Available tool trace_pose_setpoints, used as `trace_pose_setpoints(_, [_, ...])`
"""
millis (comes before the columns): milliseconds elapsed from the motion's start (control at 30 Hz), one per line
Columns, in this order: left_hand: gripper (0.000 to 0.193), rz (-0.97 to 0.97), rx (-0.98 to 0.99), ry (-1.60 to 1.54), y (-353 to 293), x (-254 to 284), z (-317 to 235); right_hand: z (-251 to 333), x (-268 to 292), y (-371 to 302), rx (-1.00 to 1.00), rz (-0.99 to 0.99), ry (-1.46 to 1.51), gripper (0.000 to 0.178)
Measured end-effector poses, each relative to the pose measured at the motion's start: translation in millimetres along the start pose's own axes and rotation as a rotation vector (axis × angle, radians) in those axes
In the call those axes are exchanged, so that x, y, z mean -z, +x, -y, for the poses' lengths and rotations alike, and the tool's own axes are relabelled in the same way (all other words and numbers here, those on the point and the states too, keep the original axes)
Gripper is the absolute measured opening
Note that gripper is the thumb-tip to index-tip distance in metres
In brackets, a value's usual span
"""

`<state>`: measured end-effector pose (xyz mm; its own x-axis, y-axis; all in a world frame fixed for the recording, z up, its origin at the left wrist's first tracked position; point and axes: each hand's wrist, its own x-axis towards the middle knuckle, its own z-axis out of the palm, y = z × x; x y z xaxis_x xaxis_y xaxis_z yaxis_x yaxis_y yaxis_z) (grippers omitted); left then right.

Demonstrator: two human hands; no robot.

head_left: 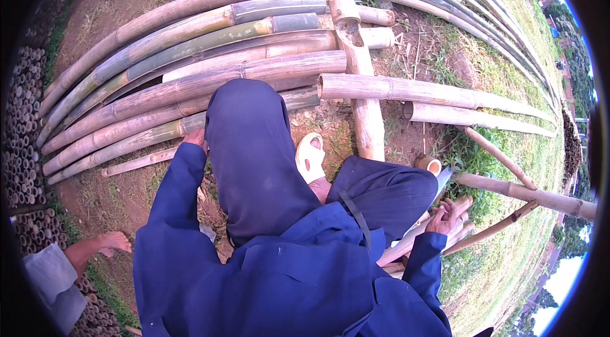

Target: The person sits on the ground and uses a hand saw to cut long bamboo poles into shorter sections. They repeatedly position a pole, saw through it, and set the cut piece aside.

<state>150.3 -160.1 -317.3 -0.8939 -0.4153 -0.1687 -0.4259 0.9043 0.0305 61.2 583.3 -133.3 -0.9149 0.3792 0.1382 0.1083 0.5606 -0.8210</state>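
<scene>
My left hand (196, 138) reaches down beside my left knee and touches or nearly touches the end of a bamboo pole (152, 141). The knee hides most of its fingers. On the right, my right hand (443, 216) is curled beside some cut bamboo pieces (459, 230). Just above it stands a pale blue-grey, blade-like thing (443, 179); whether the hand holds it is unclear. Between my legs, a thick bamboo log (367, 127) with a notched upper end lies under or against the poles.
Long bamboo poles (279, 67) lie side by side ahead, and more poles (438, 92) stretch right. A short bamboo ring (428, 164) sits near my right knee. Bamboo props (521, 194) stand at right. Stacked bamboo ends (25, 127) and another person's foot (114, 241) are at left.
</scene>
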Motion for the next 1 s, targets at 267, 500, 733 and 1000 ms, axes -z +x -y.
trace_pose_setpoints(267, [0.028, 0.140, 0.012, -0.086, 22, -5, 13, 77, -38, -10, 0.164, 0.038, -0.231, 0.028])
trace_pose_setpoints(500, [0.031, 0.161, 0.031, -0.140, 35, 32, 34, 51, -18, -24, 0.074, -0.101, -0.080, 0.030])
trace_pose_setpoints(733, [0.034, -0.138, -0.190, -0.470, 117, 171, -26, 158, -104, 8, 0.206, 0.038, 0.239, 0.031])
trace_pose_setpoints(1000, [0.039, -0.680, -0.676, -0.053, 125, 429, -276, 341, -245, -10, 0.336, 0.656, 0.742, 0.040])
